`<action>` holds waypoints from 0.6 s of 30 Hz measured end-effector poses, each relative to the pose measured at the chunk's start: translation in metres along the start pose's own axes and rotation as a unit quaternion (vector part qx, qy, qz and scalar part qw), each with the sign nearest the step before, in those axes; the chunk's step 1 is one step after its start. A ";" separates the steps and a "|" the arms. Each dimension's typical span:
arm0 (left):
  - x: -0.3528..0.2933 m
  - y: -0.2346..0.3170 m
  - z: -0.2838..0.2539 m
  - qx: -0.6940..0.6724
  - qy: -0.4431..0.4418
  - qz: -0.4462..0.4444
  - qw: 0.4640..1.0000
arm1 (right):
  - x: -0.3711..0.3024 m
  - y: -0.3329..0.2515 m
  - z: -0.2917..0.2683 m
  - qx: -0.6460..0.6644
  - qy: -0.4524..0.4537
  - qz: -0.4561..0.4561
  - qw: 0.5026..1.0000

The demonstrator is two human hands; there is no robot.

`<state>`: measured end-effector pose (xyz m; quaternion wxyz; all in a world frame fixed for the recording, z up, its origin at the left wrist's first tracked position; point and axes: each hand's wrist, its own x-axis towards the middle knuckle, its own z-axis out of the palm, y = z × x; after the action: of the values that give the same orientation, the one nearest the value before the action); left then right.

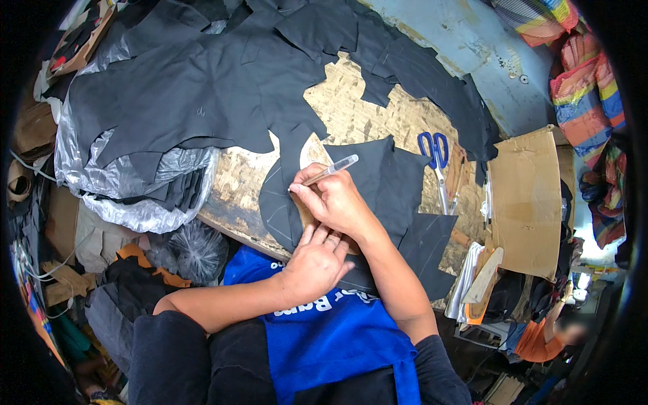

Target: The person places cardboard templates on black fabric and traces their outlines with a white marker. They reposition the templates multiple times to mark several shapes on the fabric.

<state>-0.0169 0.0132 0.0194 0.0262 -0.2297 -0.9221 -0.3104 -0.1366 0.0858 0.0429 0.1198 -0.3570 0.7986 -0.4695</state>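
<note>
My right hand (pixel 329 196) pinches a clear-barrelled pen (pixel 344 163), its lower end against dark cloth (pixel 378 172) on the worktable. Under that hand lies a pale tan template (pixel 313 151), partly covered by my fingers; its upper tip shows beyond the wrist. Just below, my left hand (pixel 316 264) lies flat with fingers stretched out, pressing near the template's lower end and the cloth. Thin pale lines mark the cloth left of the template and toward the lower right. Scissors (pixel 435 158) with blue handles rest to the right, blades toward me.
Black leather-like sheets (pixel 182 88) heap across the far left of the worn wooden table (pixel 364 111). Clear plastic (pixel 135 209) wraps a dark stack at left. A cardboard sheet (pixel 526 202) stands at right, beside papers (pixel 464 280). Another person (pixel 536 341) is at far right.
</note>
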 end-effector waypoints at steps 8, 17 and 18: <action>0.018 -0.016 -0.004 -0.001 0.009 -0.074 0.997 | 0.008 -0.002 -0.005 -0.015 0.025 -0.033 0.999; 0.024 -0.019 -0.008 0.011 0.089 -0.123 0.988 | 0.037 0.014 -0.018 -0.033 0.076 0.045 0.996; 0.024 -0.018 -0.007 0.014 0.091 -0.128 0.988 | 0.040 0.016 -0.018 -0.039 0.087 0.060 0.994</action>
<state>-0.0468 0.0055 0.0196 0.0736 -0.0805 -0.9418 -0.3180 -0.1816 0.0753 0.0446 0.0637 -0.2706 0.8439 -0.4588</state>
